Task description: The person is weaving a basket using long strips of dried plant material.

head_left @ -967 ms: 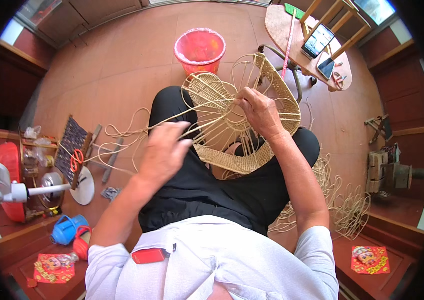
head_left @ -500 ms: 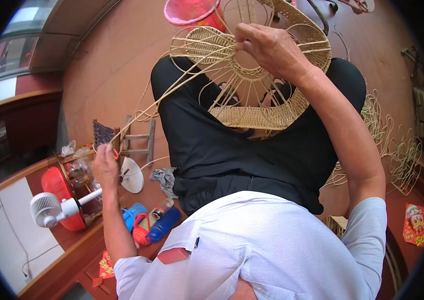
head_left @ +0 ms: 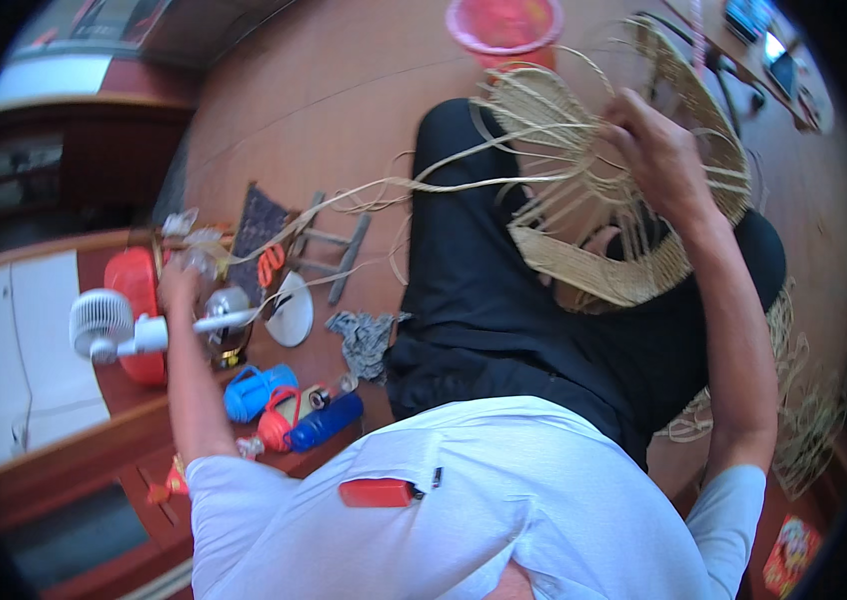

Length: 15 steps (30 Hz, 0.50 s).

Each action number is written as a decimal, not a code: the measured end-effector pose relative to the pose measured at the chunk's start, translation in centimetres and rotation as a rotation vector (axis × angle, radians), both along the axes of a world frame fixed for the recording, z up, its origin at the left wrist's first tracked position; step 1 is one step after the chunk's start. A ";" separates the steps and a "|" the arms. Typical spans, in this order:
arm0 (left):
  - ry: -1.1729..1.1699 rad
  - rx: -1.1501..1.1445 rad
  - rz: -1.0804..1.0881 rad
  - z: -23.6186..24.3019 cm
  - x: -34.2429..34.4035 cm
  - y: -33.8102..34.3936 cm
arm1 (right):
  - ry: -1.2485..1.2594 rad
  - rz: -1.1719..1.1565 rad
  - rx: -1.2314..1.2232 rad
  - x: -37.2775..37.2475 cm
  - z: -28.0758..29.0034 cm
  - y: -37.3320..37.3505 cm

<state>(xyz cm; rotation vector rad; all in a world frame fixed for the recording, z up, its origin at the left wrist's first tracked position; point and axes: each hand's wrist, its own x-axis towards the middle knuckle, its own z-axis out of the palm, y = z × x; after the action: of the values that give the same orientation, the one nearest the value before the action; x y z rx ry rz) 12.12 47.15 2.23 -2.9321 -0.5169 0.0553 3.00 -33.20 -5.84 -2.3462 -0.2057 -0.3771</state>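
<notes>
A partly woven straw wicker piece [head_left: 609, 270], with an oval panel and loose spokes, rests over my dark-trousered legs. My right hand [head_left: 656, 150] pinches strands near the oval panel's inner end, where they converge. Long pale cords [head_left: 354, 200] stretch leftward from there to my left hand [head_left: 180, 282], out at the far left beside a white fan [head_left: 104, 325]. Its blurred fingers look closed on a cord. Orange-handled scissors [head_left: 270, 263] lie near those cords on the left.
A red bucket [head_left: 504, 25] stands ahead. A small wooden rack [head_left: 344, 260], grey cloth [head_left: 359, 340], white disc [head_left: 289, 310] and several bottles [head_left: 324, 425] are at left. A round table [head_left: 799, 100] is at upper right, coiled cord [head_left: 794, 420] at lower right.
My left hand has moved out to the far left, drawing the cords longer. My right hand stays at the weave. The view has swung, and the frame is now blurred.
</notes>
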 end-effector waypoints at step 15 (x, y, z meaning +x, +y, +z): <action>-0.364 -0.466 -1.077 -6.2 -10.1 -45.7 | -0.065 0.006 0.040 1.2 -0.6 2.7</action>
<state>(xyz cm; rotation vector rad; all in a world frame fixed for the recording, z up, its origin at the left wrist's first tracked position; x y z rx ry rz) 2.05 1.43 -3.94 -3.2124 1.2160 -0.5501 4.24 -30.45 -6.46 -2.2956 -0.2340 -0.4514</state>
